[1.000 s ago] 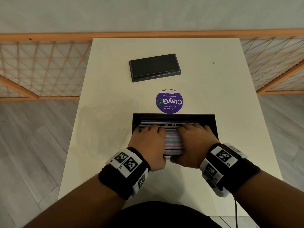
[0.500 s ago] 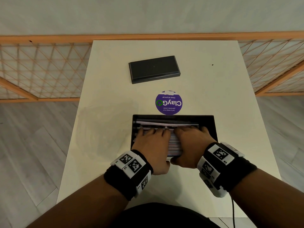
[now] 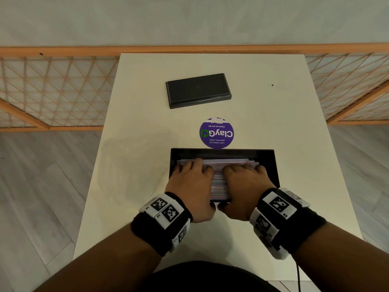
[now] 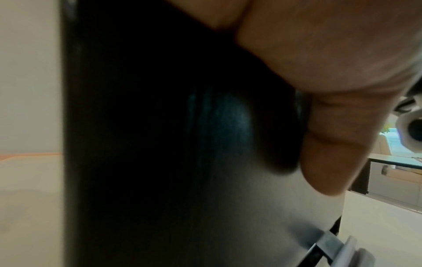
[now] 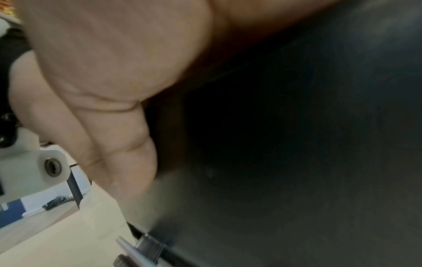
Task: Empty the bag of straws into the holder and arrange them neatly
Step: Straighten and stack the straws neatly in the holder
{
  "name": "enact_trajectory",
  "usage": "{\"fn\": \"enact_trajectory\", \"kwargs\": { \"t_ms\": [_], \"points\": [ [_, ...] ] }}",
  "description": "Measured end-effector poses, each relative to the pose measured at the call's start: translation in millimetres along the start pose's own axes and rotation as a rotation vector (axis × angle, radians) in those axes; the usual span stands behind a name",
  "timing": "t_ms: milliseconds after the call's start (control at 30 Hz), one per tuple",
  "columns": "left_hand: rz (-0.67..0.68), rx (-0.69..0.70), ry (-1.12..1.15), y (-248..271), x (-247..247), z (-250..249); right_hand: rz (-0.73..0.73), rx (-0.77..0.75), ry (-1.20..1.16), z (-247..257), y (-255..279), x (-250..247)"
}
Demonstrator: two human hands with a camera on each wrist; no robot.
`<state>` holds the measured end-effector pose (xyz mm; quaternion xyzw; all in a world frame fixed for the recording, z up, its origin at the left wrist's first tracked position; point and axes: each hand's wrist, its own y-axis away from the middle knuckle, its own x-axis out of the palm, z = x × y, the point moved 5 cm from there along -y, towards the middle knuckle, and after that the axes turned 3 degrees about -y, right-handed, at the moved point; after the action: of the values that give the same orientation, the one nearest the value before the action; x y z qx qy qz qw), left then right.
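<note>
Two hands, left hand (image 3: 190, 186) and right hand (image 3: 245, 186), are lying flat with fingers extended over the straws (image 3: 221, 182) inside the black holder (image 3: 271, 165), lower centre of frame, gripping nothing. Straws are likely handling as light, slippery, easily crushed; pressing gently along their length is advisable. Wrist views are probably showing the holder's outer wall.

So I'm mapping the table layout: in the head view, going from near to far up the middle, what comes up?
Hands on the straws in the black holder → purple round sticker → black lid → orange railing.
</note>
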<state>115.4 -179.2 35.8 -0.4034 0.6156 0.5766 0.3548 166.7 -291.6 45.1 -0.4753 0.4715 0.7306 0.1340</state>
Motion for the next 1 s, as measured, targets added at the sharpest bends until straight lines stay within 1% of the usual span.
{"fn": "enact_trajectory", "kwargs": {
  "t_ms": [133, 267, 433, 533, 633, 700, 767, 833, 1000],
  "points": [
    [-0.001, -0.011, 0.0, 0, 0, -1, -0.007, -0.01, -0.012, -3, 0, 2],
    [-0.007, -0.016, -0.001, 0, 2, -3, 0.023, -0.012, -0.023, -4, -2, 1],
    [-0.004, -0.023, 0.007, 0, 0, -2, 0.008, -0.013, -0.027, -2, -2, 0],
    [-0.036, -0.004, 0.047, 0, -3, -8, 0.038, -0.057, -0.036, 7, -4, -3],
    [-0.026, -0.003, 0.055, 1, -1, -10, 0.061, -0.093, -0.049, 16, -4, -2],
    [-0.039, -0.015, 0.006, 4, 0, -4, 0.018, -0.052, -0.021, 10, -1, -5],
    [-0.051, -0.016, -0.034, 7, 1, 3, -0.023, 0.02, 0.006, -3, 2, -6],
    [-0.053, -0.013, -0.062, 9, 1, 4, -0.02, 0.066, 0.001, -14, 4, -5],
    [-0.036, -0.03, -0.092, 9, 0, 0, -0.007, 0.067, -0.006, -12, 3, 3]
  ]
}}
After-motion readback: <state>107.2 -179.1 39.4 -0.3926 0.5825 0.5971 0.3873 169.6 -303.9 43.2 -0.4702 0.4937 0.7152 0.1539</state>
